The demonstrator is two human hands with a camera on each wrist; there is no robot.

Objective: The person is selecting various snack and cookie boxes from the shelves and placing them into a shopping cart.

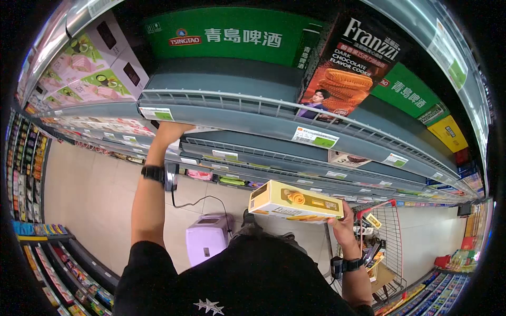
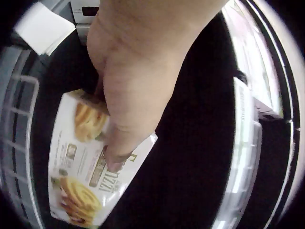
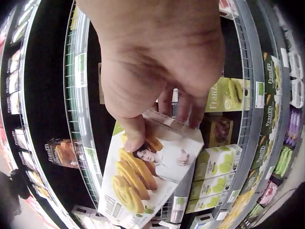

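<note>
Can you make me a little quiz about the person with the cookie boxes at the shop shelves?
1. True or false: the right hand holds a yellow cookie box.
2. Where is the left hand? A) in the shopping cart B) deep on a shelf, touching a cookie box C) on the floor
3. What colour is the big Franzzi box standing on the upper shelf?

Key: 1 true; 2 B; 3 dark brown, nearly black.
</note>
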